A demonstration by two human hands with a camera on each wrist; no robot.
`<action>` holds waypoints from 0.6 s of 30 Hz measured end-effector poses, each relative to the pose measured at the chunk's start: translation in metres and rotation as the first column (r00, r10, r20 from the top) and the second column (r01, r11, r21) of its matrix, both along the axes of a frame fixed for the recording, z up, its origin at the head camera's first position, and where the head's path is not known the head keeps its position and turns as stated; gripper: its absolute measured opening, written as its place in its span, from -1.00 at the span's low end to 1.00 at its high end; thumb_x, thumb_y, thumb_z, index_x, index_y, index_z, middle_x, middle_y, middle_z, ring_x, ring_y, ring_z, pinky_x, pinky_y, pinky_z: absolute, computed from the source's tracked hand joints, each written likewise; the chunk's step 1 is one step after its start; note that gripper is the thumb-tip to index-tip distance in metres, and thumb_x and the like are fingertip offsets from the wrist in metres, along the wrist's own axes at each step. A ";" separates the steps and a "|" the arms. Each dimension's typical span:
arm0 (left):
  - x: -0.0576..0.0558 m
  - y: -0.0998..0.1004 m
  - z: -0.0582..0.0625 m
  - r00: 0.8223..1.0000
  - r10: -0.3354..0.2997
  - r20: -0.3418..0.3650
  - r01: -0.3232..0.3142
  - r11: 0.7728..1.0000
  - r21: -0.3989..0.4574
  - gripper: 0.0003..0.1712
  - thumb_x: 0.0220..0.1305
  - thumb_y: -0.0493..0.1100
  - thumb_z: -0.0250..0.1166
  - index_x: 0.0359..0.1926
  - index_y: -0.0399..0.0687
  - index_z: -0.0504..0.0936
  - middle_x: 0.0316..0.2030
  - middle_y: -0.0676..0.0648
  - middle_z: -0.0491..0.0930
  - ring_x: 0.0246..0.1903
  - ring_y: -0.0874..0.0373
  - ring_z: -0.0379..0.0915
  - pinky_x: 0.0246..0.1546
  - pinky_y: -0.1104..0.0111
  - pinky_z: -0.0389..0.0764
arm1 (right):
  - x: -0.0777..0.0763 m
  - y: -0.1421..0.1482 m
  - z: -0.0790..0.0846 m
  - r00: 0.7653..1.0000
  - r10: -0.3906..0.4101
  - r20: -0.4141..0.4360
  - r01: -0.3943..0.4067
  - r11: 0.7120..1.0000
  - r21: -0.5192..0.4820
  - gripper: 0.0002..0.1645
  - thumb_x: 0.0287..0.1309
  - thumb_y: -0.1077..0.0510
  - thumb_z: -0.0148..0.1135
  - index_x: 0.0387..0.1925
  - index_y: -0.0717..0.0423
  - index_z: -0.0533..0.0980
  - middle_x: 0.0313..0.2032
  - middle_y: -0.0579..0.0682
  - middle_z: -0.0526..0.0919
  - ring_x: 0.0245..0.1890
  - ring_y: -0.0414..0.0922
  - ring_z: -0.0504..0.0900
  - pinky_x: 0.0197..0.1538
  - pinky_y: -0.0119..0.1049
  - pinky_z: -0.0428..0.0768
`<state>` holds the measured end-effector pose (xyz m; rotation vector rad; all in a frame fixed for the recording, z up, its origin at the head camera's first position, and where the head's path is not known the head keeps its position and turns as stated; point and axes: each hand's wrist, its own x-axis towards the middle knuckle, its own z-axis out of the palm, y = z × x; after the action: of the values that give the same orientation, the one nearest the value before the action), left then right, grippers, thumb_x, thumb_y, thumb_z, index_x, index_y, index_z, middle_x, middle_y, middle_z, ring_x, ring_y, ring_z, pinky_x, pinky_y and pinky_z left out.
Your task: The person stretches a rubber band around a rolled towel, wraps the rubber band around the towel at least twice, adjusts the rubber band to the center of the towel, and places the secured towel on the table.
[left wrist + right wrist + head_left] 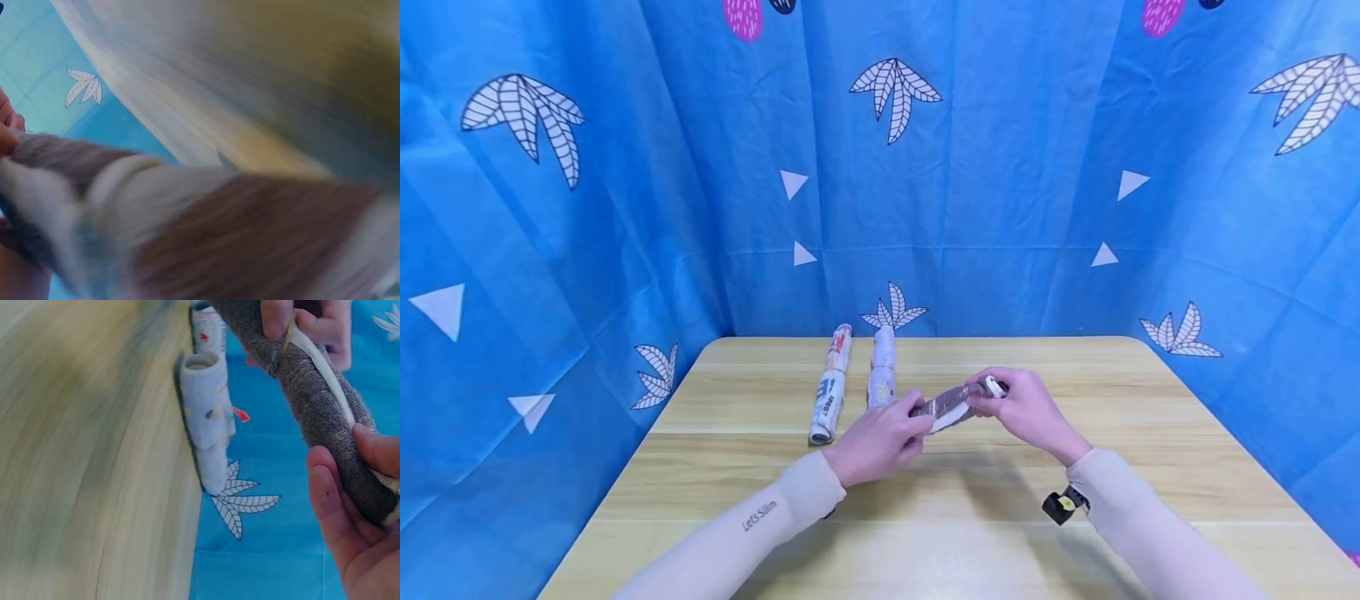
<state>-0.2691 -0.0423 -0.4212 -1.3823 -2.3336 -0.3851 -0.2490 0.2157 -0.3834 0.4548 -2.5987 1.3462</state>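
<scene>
A tightly rolled piece of grey-brown and white cloth [951, 406] is held in the air over the table by both hands. My left hand [883, 437] grips its left end, and my right hand [1026, 412] pinches the right end between thumb and fingers. The right wrist view shows the roll [325, 403] as grey knit with a white strip along it. A thin yellowish band [289, 339] crosses the roll by the left fingers [275, 319]. Up close in the left wrist view, the rolled cloth [206, 231] is blurred and covers most of the lower half.
Two more cloth rolls lie side by side behind the left hand: a white one with printed lettering [829, 400] and a pale lilac one [882, 367]. The wooden table [700, 467] ends at a blue patterned curtain [1000, 167] at the back and sides.
</scene>
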 end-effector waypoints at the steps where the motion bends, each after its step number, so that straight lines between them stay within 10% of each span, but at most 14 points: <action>1: 0.000 -0.001 0.001 1.000 0.002 0.015 -0.002 1.000 0.016 -0.85 0.30 -0.19 0.26 -0.34 0.11 0.45 -0.07 0.02 0.47 -0.39 0.28 0.44 -0.45 0.61 0.48 | 0.000 0.002 0.001 1.000 0.000 0.022 0.001 1.000 -0.017 -0.75 0.12 0.26 0.43 -0.12 0.12 0.69 -0.32 0.07 0.76 -0.44 -0.09 0.70 -0.38 -0.27 0.69; 7: -0.002 -0.005 0.005 0.954 -0.006 0.301 -0.050 0.983 0.178 -0.89 0.31 -0.18 0.22 -0.29 0.12 0.45 -0.17 0.12 0.50 -0.25 0.27 0.46 -0.26 0.50 0.56 | -0.001 0.007 0.004 0.994 -0.019 0.108 0.031 0.993 -0.111 -0.73 0.20 0.17 0.41 -0.10 0.22 0.65 -0.35 0.12 0.73 -0.43 -0.07 0.71 -0.31 -0.21 0.71; 14: -0.007 -0.005 0.008 0.718 -0.177 0.673 -0.102 0.930 0.353 -0.85 0.33 -0.21 0.19 -0.15 0.15 0.46 -0.21 0.08 0.55 -0.18 0.18 0.48 -0.19 0.37 0.50 | 0.005 0.015 0.010 0.991 0.134 -0.029 -0.136 0.985 -0.108 -0.50 0.21 0.10 0.41 0.19 -0.07 0.55 0.07 0.08 0.62 -0.15 -0.02 0.62 -0.22 -0.29 0.66; 18: -0.010 -0.005 0.005 0.637 -0.234 0.734 -0.097 0.921 0.378 -0.82 0.36 -0.23 0.17 -0.08 0.10 0.44 -0.22 0.05 0.58 -0.18 0.16 0.49 -0.09 0.34 0.47 | 0.006 0.020 0.012 0.958 0.272 -0.095 -0.272 0.962 0.004 -0.33 0.12 0.19 0.47 0.27 -0.16 0.49 0.22 -0.05 0.54 0.06 -0.04 0.55 0.01 -0.31 0.62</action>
<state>-0.2787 -0.0476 -0.4160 -1.2365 -2.5819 -1.6710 -0.2426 0.2361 -0.3714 0.8808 -2.5205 1.3765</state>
